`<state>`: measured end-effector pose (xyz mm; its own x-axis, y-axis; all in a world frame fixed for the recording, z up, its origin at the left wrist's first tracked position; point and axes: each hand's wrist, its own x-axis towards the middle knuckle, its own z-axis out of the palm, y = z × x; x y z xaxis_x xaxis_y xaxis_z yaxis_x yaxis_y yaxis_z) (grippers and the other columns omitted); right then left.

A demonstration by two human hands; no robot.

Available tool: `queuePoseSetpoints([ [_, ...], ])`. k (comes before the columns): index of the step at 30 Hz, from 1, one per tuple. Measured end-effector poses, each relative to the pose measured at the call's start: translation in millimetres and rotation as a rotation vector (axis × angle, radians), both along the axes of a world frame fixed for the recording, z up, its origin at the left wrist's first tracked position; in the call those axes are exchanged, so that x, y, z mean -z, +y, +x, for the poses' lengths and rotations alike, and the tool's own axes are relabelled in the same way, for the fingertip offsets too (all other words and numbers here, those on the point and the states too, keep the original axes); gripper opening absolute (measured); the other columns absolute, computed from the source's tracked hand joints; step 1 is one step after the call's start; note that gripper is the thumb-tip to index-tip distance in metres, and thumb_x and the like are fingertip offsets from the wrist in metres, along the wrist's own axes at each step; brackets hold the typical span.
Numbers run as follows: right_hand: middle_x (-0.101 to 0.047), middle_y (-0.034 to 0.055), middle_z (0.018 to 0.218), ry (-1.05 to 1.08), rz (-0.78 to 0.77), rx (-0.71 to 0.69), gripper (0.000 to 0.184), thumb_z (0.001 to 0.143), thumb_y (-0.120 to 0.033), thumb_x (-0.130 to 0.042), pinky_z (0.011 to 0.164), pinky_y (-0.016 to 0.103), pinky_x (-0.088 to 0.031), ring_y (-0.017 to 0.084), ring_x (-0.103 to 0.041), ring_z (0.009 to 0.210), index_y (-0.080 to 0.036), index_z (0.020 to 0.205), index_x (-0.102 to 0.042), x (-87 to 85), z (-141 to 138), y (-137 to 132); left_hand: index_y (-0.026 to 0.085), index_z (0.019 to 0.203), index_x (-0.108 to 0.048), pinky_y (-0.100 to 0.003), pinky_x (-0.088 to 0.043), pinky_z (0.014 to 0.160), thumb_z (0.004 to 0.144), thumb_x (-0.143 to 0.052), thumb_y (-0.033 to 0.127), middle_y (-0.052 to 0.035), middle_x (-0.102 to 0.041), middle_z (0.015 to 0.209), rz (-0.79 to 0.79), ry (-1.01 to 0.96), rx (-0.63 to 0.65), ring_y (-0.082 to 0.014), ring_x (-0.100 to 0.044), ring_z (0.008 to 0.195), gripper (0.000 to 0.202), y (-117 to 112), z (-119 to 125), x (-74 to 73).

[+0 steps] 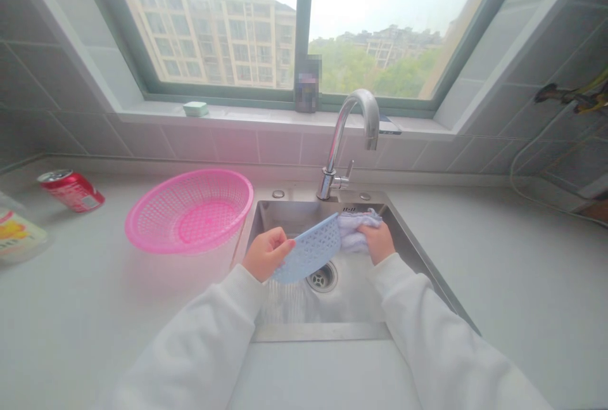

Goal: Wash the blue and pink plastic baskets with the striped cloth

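Note:
My left hand [266,253] grips the edge of a pale blue perforated plastic basket [311,251], which is tilted over a stainless steel sink [323,332]. My right hand [377,239] is shut on a lilac-and-white cloth [354,232] and presses it against the far end of the basket. Part of the basket's inner side is hidden by the cloth. Both white sleeves reach in over the sink's front edge. The sink drain [322,277] lies just below the basket.
A chrome gooseneck faucet [349,137] rises behind the sink. To the left on the counter stand a pink plastic basket [209,175], a red drink can [71,191] on its side and a labelled bottle [19,237]. A window sill runs behind.

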<state>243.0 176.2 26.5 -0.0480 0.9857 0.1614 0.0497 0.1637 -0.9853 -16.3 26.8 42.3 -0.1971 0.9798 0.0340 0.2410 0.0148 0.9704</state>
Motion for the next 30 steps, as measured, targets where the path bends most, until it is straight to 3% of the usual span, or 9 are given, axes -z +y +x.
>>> queuePoseSetpoints([
  [4, -0.076, 0.0013, 0.081, 0.001, -0.014, 0.014, 0.017, 0.06, -0.03, -0.071, 0.083, 0.04, -0.057, 0.028, -0.072, 0.088, -0.029, 0.077, -0.071, 0.4, 1, -2, 0.021, 0.063, -0.051, -0.023, -0.04, 0.05, 0.072, -0.07, 0.06, 0.0065, -0.044, 0.053, -0.014, -0.037, 0.049, -0.0117, -0.048, 0.05, 0.044, -1, 0, -0.3],
  [8, -0.076, 0.0006, 0.081, -0.015, -0.045, 0.019, 0.019, 0.059, -0.028, -0.072, 0.085, 0.041, -0.058, 0.028, -0.073, 0.086, -0.028, 0.078, -0.069, 2.5, -1, -3, 0.017, 0.088, -0.073, -0.023, -0.042, 0.052, 0.082, -0.065, 0.057, -0.0017, -0.068, 0.074, -0.037, -0.071, 0.169, -0.0139, -0.056, 0.06, 0.041, -4, 1, 1.3],
  [10, -0.077, 0.0004, 0.081, -0.027, -0.042, 0.004, 0.022, 0.058, -0.027, -0.073, 0.086, 0.042, -0.058, 0.028, -0.073, 0.086, -0.028, 0.08, -0.07, 3.8, 0, -2, 0.017, 0.099, -0.077, -0.025, -0.045, 0.056, 0.087, -0.061, 0.054, -0.0057, -0.075, 0.088, -0.019, -0.061, 0.208, -0.0166, -0.062, 0.068, 0.043, -5, 1, 1.8],
  [12, -0.077, 0.0007, 0.082, -0.033, -0.03, -0.012, 0.024, 0.059, -0.028, -0.074, 0.086, 0.043, -0.059, 0.029, -0.073, 0.087, -0.028, 0.082, -0.071, 4.7, 0, -1, 0.016, 0.102, -0.078, -0.027, -0.049, 0.063, 0.088, -0.06, 0.052, -0.007, -0.077, 0.089, 0.016, -0.051, 0.211, -0.0192, -0.065, 0.073, 0.042, -5, -2, 2.1],
  [17, -0.077, 0.0016, 0.082, -0.012, -0.002, -0.043, 0.022, 0.062, -0.03, -0.076, 0.087, 0.043, -0.058, 0.028, -0.074, 0.086, -0.026, 0.082, -0.07, 2.8, 1, -1, 0.017, 0.095, -0.072, -0.031, -0.051, 0.073, 0.084, -0.06, 0.044, -0.0059, -0.076, 0.084, 0.045, 0.002, 0.206, -0.0208, -0.067, 0.079, 0.031, -1, -3, 2.8],
  [21, -0.079, 0.0026, 0.085, -0.011, 0.017, -0.108, 0.026, 0.059, -0.032, -0.08, 0.09, 0.045, -0.058, 0.028, -0.074, 0.085, -0.025, 0.082, -0.071, -2.0, -6, -11, 0.022, 0.083, -0.056, -0.029, -0.049, 0.063, 0.085, -0.05, 0.042, 0.0008, -0.066, 0.068, -0.032, 0.071, 0.107, -0.0181, -0.064, 0.064, 0.021, 1, 4, 4.7],
  [24, -0.08, 0.0023, 0.085, -0.027, 0.044, -0.221, 0.029, 0.054, -0.027, -0.085, 0.09, 0.044, -0.059, 0.028, -0.074, 0.086, -0.025, 0.081, -0.074, -3.3, -15, -29, 0.025, 0.075, -0.047, -0.027, -0.041, 0.054, 0.088, -0.047, 0.048, 0.0054, -0.054, 0.056, -0.052, 0.138, 0.056, -0.0169, -0.057, 0.052, 0.027, 1, 7, 5.7],
  [27, -0.08, 0.0025, 0.085, -0.056, 0.119, -0.381, 0.028, 0.06, -0.03, -0.087, 0.087, 0.043, -0.059, 0.028, -0.075, 0.085, -0.025, 0.085, -0.076, -2.2, -24, -45, 0.025, 0.07, -0.048, -0.027, -0.035, 0.054, 0.089, -0.049, 0.055, 0.0058, -0.049, 0.053, -0.047, 0.213, 0.041, -0.0176, -0.057, 0.052, 0.035, 2, 6, 4.4],
  [30, -0.08, 0.0034, 0.084, -0.038, 0.118, -0.389, 0.027, 0.06, -0.033, -0.089, 0.089, 0.044, -0.059, 0.028, -0.075, 0.086, -0.024, 0.082, -0.075, -2.4, -25, -43, 0.025, 0.07, -0.049, -0.028, -0.034, 0.055, 0.089, -0.05, 0.055, 0.0052, -0.049, 0.052, -0.037, 0.261, 0.042, -0.0185, -0.057, 0.054, 0.035, 2, 4, 1.6],
])
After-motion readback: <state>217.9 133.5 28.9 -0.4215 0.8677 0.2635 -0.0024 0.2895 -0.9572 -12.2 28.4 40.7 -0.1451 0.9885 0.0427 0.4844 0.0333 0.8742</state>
